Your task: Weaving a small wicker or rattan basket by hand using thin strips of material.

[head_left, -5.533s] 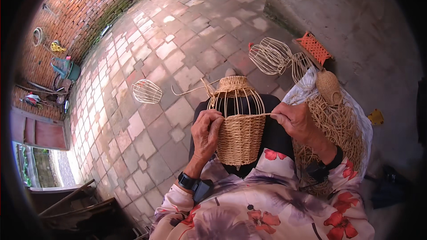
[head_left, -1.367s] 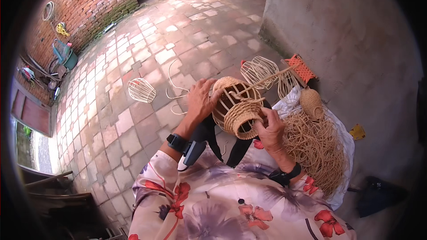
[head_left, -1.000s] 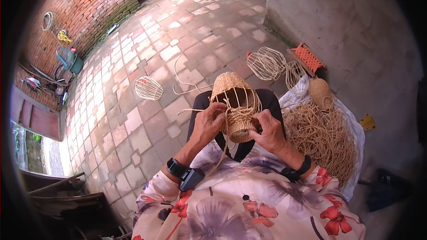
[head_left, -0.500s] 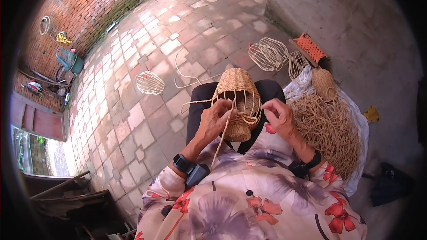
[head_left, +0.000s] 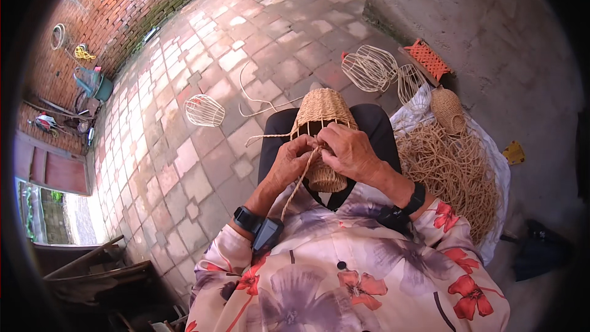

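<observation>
A half-woven straw basket (head_left: 324, 106) lies across my lap between my knees, bare ribs showing across its middle between two woven ends. My left hand (head_left: 293, 163) is closed in a pinch on a twisted straw cord (head_left: 294, 193) at the basket's near left side. The cord's tail hangs down towards my left wrist. Right beside it, my right hand (head_left: 353, 152) reaches over the ribs, its fingers pinching the same cord where the fingertips meet. A second length of cord (head_left: 268, 137) sticks out from the basket's left side. My hands hide part of the ribs.
A heap of straw cord (head_left: 448, 178) lies on a white sheet (head_left: 495, 209) at my right, with a finished-looking woven basket (head_left: 448, 110) behind it. Bare rib frames (head_left: 370, 69) stand ahead, another frame (head_left: 204, 110) on the paving at left. An orange crate (head_left: 428, 61) leans by the wall.
My right hand has moved left from beside the basket onto the cord, meeting my left hand. My left hand stays pinched at the cord.
</observation>
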Motion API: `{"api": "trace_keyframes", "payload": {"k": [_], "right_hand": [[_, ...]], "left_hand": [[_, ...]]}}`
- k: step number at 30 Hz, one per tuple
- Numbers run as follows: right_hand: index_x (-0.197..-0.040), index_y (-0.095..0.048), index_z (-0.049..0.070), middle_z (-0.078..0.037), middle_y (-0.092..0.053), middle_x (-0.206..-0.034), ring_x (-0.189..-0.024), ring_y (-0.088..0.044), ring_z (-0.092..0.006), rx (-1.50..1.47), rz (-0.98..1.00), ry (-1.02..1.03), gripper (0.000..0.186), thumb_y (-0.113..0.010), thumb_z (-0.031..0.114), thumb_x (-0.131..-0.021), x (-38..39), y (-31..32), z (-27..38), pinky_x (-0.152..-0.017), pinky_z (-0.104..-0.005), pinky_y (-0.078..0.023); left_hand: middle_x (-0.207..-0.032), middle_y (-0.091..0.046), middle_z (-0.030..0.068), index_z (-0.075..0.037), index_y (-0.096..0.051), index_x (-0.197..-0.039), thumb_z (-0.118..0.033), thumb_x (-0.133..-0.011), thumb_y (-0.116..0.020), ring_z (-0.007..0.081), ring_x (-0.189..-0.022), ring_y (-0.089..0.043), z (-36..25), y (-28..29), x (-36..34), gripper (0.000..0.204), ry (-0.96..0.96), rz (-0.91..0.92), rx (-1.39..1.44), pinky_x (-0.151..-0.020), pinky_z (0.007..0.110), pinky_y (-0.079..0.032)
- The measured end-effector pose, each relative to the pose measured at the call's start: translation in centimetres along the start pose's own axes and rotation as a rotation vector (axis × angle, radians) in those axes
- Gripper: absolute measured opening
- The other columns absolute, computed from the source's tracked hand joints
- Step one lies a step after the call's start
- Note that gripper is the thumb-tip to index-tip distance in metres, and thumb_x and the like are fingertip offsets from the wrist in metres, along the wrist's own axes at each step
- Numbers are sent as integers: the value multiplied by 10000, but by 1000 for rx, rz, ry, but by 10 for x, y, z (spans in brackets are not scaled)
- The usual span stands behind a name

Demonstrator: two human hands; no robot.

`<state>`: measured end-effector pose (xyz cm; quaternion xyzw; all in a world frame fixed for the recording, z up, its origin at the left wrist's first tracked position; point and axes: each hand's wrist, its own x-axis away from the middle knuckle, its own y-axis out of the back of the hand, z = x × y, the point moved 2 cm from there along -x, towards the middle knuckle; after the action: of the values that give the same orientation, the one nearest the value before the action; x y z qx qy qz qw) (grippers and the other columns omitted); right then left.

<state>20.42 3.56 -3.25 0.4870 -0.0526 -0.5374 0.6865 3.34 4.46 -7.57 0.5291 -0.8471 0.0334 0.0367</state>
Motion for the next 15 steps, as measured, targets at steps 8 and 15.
{"api": "trace_keyframes", "payload": {"k": [8,15], "right_hand": [[-776,-575,9,-87,-591,-660,-604,-551,-128,-476,183,-347,176,-693,138,-798,-10,7,-23,-566,-299,-446],[-847,-592,24,35,-558,-674,-584,-517,-19,-843,94,-220,55,-593,53,-893,-39,22,-4,-513,-191,-417]], "left_hand": [[-784,-614,-41,-71,-613,-904,-201,-835,-696,59,-737,-552,-21,-14,5,169,163,-50,-40,-676,220,-460],[-720,-630,12,-93,-654,-869,-321,-769,-726,107,-675,-581,-1,-11,-1,260,209,-97,-275,-650,278,-470]]}}
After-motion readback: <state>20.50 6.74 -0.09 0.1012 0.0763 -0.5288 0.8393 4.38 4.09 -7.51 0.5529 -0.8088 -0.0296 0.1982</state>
